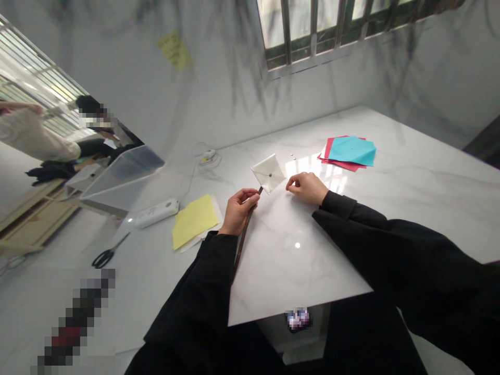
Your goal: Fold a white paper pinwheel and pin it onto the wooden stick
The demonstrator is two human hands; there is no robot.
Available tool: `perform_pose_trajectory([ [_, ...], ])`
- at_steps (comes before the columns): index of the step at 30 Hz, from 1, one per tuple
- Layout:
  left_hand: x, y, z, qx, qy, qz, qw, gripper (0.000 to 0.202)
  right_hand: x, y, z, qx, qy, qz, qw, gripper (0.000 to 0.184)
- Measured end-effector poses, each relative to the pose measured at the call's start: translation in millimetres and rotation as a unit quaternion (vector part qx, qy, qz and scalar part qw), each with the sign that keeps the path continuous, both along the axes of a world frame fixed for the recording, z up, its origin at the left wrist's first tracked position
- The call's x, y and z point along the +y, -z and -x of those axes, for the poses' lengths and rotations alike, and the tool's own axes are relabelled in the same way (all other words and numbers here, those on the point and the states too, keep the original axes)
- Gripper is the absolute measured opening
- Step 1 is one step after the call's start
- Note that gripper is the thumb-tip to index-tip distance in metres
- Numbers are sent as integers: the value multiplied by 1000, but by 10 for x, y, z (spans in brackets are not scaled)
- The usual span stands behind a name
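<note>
A small white envelope [275,179] lies on the marble-patterned table, its flap folded down with a dark round spot at the flap's tip. Between the thumb and fingers of my left hand [237,209] is the upper end of a narrow dark brown strip [241,245], perhaps ribbon. The strip's tip reaches the envelope's lower left edge, and its length trails down past my wrist. To the right of the envelope, my right hand [307,188] is closed in a pinch, just apart from the paper. Whatever its fingertips hold, if anything, is too small to make out.
Blue [351,150] and red envelopes are stacked at the back right. Yellow paper [195,221] lies left, near a white power strip [157,213] and black-handled scissors [104,256]. A clear plastic bin [121,174] stands beyond. Another person [103,122] is at the far left.
</note>
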State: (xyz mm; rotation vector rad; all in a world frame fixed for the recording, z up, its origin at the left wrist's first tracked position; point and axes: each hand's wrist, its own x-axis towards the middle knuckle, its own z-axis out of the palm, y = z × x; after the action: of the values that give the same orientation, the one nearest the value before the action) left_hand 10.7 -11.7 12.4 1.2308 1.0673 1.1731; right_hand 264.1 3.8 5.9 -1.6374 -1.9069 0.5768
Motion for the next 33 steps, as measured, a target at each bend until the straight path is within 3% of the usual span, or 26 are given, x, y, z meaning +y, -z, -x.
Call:
perform_pose_trajectory([
  [2, 0, 1, 2, -2, 0, 0, 1000, 46, 1, 7, 4, 24, 35, -9, 999, 46],
  [4, 1, 2, 4, -1, 0, 0, 1000, 46, -13, 4, 24, 48, 29, -4, 998, 61],
  [9, 2, 3, 5, 4, -2, -3, 1000, 45, -66, -16, 91, 45, -112, 27, 992, 26],
  [11, -2, -2, 2, 4, -2, -3, 1000, 45, -66, -14, 92, 47, -96, 18, 994, 25],
  [14, -9, -10, -3, 6, -4, -3, 1000, 44, -39, 2, 64, 51, -12, 5, 999, 26],
  [17, -6, -4, -1, 9, -6, -2, 1000, 45, -17, 19, 40, 72, 51, 4, 996, 52],
  [20, 9, 26, 12, 18, 3, -1, 1000, 44, -28, 19, 36, 87, 46, -16, 995, 83],
  [25, 33, 88, 38, 58, 45, -24, 997, 40, -44, -7, 1, 75, 39, -55, 995, 95],
  [28, 35, 92, 45, 54, 44, -21, 997, 42, -3, -3, -45, 58, 44, -57, 996, 79],
  [31, 32, 78, 45, 42, 31, -16, 999, 43, 56, 22, -81, 7, 17, -9, 1000, 34],
  [33, 32, 71, 44, 37, 20, -16, 999, 42, 82, 42, -92, -12, 6, 12, 1000, 29],
])
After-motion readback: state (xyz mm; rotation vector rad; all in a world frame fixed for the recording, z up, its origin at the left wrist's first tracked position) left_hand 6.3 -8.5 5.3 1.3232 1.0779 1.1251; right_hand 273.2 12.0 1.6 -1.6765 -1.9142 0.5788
